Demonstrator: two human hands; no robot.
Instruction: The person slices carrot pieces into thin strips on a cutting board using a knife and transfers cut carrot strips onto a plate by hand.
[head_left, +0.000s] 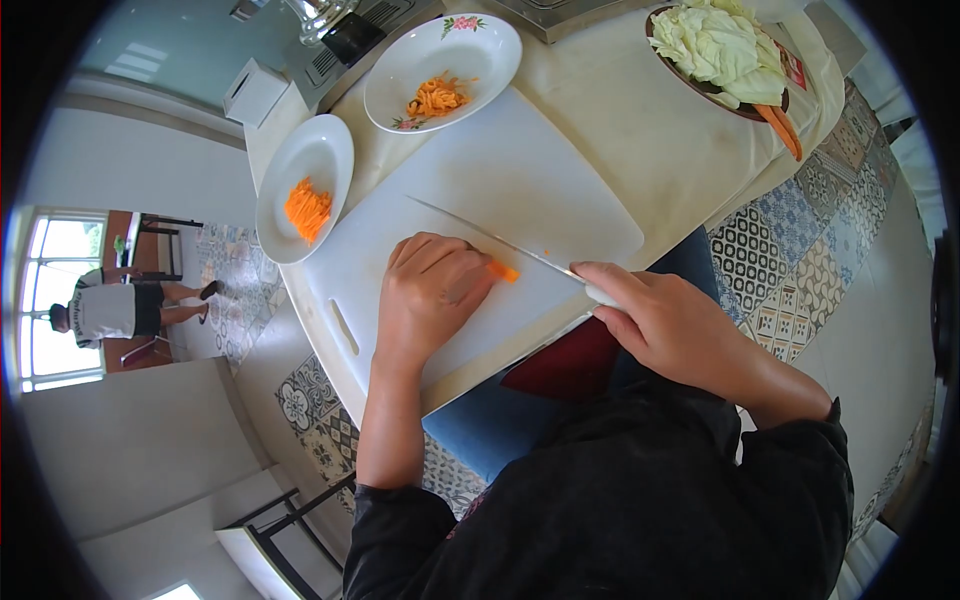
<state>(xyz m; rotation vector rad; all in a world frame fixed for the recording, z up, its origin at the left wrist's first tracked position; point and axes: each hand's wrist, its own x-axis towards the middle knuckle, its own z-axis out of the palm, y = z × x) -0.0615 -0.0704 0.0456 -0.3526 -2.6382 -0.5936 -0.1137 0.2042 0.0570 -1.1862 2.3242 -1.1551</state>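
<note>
While the right hand [665,318] is wrapped around the white handle [601,296] of the knife [480,231], the left hand [435,285] is curled over a carrot piece [506,271] at its fingertips. Right grip: closed, thumb and fingers on the handle. Left grip: fingers bent and drawn together on the carrot piece, one end of which projects toward the blade; the pressure applied cannot be told.

The carrot piece is located over the white cutting board [550,150], on the near side of the blade. The blade extends diagonally across the board, tip pointing away and to the left. Whether the edge touches the carrot piece cannot be told. A small orange fragment [546,252] lies beside the blade.

The board rests on the cloth-covered bench [600,80]. Left of the board stands an oval plate [325,140] holding a pile of carrot shreds [308,210]. At the far edge of the board, a flowered dish [395,75] contains orange strands [438,97]. At the far right, a brown plate [697,94] carries cabbage leaves [715,50] and whole carrots [782,130].
</note>
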